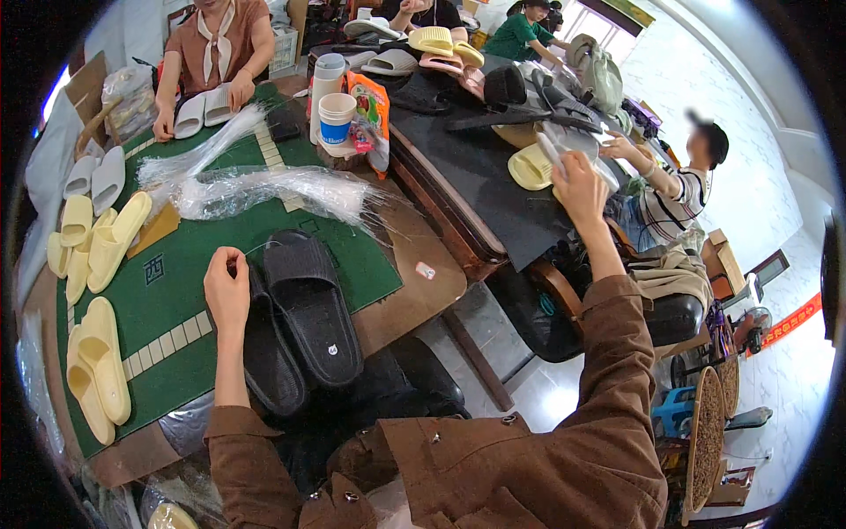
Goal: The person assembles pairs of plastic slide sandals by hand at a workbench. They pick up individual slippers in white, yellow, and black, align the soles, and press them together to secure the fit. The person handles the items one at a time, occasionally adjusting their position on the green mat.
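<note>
1. The near desk carries a green mat with a printed character, which is best kept uncluttered around the work.
2. The dark desk ahead bears a pile of slippers; a lift from there should rise clear of its neighbours.
3. A loose bundle of clear strands lies beyond the black slippers. That pair rests side by side at the mat's near edge, toes pointing away; keeping them aligned and free of strands would help.
4. The right hand is raised near the pile, its fingers seemingly closed on a pale thing, too blurred to name. A firm hold at one edge should suit the step, apparently fetching or passing it.
5. The left hand is beside the left black slipper, fingers curled nearly together; I cannot tell whether they pinch anything. A light touch would steady the pair without bending the strap.
6. Printing shows on an orange bag and, smaller, a cup with a blue patch.
7. Smallest is the white sticker on the right black slipper's insole, its mark tiny.
</note>
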The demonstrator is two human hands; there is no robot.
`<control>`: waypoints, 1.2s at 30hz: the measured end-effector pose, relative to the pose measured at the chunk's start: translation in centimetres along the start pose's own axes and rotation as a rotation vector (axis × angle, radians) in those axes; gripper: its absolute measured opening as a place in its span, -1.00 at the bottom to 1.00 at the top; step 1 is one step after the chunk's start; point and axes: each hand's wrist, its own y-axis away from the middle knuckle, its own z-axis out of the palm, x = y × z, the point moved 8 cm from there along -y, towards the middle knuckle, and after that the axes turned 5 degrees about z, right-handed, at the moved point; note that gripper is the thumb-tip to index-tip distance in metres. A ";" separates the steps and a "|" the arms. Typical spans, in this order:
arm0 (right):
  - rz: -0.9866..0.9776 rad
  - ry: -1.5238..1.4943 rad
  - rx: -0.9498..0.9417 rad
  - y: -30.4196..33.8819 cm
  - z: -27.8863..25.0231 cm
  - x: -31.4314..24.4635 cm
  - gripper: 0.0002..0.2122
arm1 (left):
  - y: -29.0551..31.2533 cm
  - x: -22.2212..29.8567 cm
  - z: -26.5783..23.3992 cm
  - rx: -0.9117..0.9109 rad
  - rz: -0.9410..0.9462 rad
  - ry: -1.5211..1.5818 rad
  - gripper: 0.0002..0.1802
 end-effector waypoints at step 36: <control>0.239 -0.240 -0.324 4.0 7.7 0.7 -0.48 | 1.8 8.1 -2.4 0.133 0.375 -0.233 -0.80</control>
